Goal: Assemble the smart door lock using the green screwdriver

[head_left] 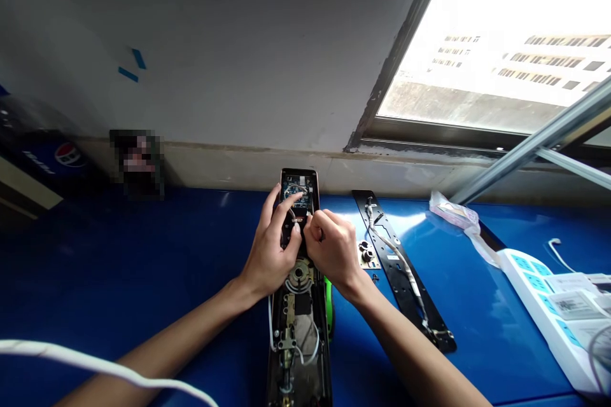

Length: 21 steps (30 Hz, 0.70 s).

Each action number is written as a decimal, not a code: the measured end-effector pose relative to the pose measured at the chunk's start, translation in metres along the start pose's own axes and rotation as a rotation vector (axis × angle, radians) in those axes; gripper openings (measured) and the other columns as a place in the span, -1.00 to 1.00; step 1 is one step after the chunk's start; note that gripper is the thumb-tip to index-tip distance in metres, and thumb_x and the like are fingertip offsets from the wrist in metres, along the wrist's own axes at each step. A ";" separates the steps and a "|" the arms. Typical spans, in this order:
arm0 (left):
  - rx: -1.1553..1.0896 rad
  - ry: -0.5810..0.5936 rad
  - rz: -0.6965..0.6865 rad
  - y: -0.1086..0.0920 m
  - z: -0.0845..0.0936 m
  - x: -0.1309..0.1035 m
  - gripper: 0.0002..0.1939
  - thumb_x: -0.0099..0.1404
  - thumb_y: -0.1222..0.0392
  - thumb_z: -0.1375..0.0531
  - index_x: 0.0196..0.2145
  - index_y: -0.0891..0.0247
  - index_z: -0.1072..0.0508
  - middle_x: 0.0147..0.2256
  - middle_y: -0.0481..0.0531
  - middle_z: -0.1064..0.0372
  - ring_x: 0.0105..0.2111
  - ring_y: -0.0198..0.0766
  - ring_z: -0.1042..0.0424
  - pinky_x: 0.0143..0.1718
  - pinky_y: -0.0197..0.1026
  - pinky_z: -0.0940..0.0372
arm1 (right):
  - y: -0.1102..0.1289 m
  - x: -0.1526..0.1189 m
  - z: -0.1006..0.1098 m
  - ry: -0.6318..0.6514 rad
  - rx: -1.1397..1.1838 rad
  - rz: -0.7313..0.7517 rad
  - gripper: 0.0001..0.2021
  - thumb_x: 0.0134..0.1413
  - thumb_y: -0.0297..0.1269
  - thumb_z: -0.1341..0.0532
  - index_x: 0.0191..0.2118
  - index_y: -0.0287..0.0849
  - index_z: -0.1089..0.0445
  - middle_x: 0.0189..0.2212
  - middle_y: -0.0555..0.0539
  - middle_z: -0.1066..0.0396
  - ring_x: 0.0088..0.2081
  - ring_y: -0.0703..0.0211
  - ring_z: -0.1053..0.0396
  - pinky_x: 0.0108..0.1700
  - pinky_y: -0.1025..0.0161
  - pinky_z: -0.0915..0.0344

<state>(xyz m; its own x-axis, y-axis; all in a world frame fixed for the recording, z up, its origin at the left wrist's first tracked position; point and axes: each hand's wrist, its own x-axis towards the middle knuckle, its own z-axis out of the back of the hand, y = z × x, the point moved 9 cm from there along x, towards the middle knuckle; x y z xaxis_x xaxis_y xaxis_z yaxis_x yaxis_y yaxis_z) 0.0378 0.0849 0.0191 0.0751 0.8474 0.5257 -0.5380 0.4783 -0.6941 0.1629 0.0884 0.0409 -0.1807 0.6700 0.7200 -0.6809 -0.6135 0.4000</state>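
Note:
A long black device (305,324) lies opened on the blue table, its metal parts and wires showing, with a circuit board (301,194) at its far end. Over that end, my left hand (277,245) has its fingers apart, the index fingertip on the board and the thumb near a thin wire. My right hand (333,245) is closed at the device's right edge, beside the board; whatever its fingertips pinch is too small to name. Right of it lie a small plate with round black parts (367,255) and a black panel (403,267) with a taped white cable.
A white power strip (539,311) with cards on it stands at the right of the blue table (191,229). A plastic-wrapped packet (453,211) lies behind it. Under the right hand is something green (329,305). A white cable (109,365) crosses the lower left.

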 end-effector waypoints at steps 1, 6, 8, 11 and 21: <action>0.001 -0.002 -0.003 0.000 0.000 0.000 -0.49 0.48 0.26 -0.09 0.34 0.08 -0.24 0.48 0.13 0.08 0.48 -0.02 0.01 0.47 0.19 -0.02 | 0.000 0.000 0.001 -0.020 0.018 0.007 -0.63 0.13 -0.57 -0.10 -0.52 -0.09 0.10 -0.59 0.14 0.02 -0.56 0.35 0.11 -0.48 0.32 0.07; 0.000 0.000 0.005 -0.001 0.000 0.000 -0.49 0.48 0.26 -0.09 0.34 0.07 -0.25 0.48 0.12 0.09 0.48 -0.04 0.01 0.47 0.20 -0.03 | -0.001 -0.001 0.005 -0.083 0.070 0.021 -0.59 0.12 -0.58 -0.12 -0.52 -0.10 0.15 -0.58 0.15 0.11 -0.56 0.37 0.17 -0.49 0.32 0.10; -0.001 0.001 0.007 -0.001 0.000 0.000 -0.49 0.48 0.26 -0.10 0.34 0.07 -0.25 0.48 0.12 0.10 0.48 -0.03 0.01 0.47 0.21 -0.03 | -0.001 0.000 0.006 -0.098 0.078 0.018 -0.58 0.13 -0.57 -0.13 -0.53 -0.10 0.15 -0.59 0.16 0.11 -0.56 0.38 0.17 -0.49 0.33 0.10; -0.003 0.000 0.009 0.000 0.000 0.000 -0.48 0.47 0.27 -0.10 0.34 0.05 -0.24 0.49 0.11 0.11 0.48 -0.01 0.02 0.46 0.23 -0.03 | -0.002 0.001 0.007 -0.104 0.083 0.007 -0.57 0.14 -0.55 -0.13 -0.54 -0.10 0.15 -0.59 0.16 0.12 -0.56 0.38 0.17 -0.49 0.33 0.10; -0.006 0.000 0.008 -0.001 0.000 -0.001 -0.47 0.46 0.28 -0.11 0.34 0.05 -0.24 0.47 0.12 0.07 0.48 0.03 0.01 0.46 0.25 -0.04 | -0.004 0.003 0.007 -0.108 0.094 -0.029 -0.57 0.12 -0.53 -0.12 -0.56 -0.09 0.17 -0.61 0.17 0.14 -0.57 0.37 0.17 -0.51 0.32 0.11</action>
<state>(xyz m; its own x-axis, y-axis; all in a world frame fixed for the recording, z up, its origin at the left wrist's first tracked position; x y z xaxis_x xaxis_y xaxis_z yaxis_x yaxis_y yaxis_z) 0.0379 0.0842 0.0193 0.0707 0.8512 0.5201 -0.5332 0.4729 -0.7015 0.1698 0.0904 0.0456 -0.0811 0.6420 0.7624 -0.6143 -0.6346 0.4690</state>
